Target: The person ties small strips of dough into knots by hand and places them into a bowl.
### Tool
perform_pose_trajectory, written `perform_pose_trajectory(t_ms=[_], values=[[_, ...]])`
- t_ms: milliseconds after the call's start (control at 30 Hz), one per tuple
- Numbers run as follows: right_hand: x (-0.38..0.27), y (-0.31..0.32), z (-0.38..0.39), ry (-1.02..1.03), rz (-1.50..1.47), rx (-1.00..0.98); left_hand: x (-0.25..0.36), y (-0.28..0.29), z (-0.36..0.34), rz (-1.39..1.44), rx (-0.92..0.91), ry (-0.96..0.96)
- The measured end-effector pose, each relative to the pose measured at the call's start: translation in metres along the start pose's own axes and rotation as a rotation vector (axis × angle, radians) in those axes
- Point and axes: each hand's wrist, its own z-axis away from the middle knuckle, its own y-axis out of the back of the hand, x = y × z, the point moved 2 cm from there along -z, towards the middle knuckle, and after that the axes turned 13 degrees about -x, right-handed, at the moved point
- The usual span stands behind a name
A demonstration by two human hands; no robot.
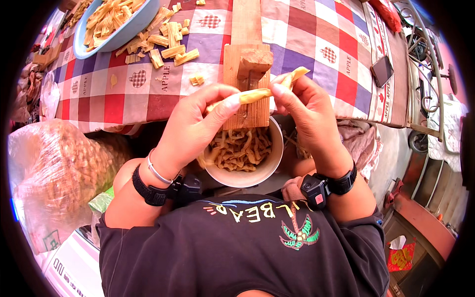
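Observation:
Between my two hands stretches a pale yellow, folded strip (255,95) of what looks like dried food; I cannot tell its kind. My left hand (200,116) pinches one end with thumb and fingers. The other end, sticking up past the fingertips, is gripped by my right hand (307,106). Just behind the strip stands a wooden block (261,110) with an upright wooden piece (256,58) on it, fixed to a long board (246,22). Below the block sits a white round pot (278,153) holding many thin brownish strips (240,151).
A blue basin (116,42) full of yellow strips stands far left, with loose pieces (173,44) beside it on the checked tablecloth (316,94). A phone (382,71) lies near the table's right edge. A big plastic bag (64,163) of brown pieces stands at left.

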Motion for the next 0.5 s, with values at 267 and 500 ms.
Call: perform_pose_trajectory(t_ms=[267,500], values=[[0.026,0.004,-0.011,-0.051,0.031,0.03,-0.027,0.014,-0.017,-0.302,0.135,-0.058],[0.03,0.002,-0.018,0.0,0.679,0.116,-0.036,0.011,-0.034,-0.712,0.164,0.007]])
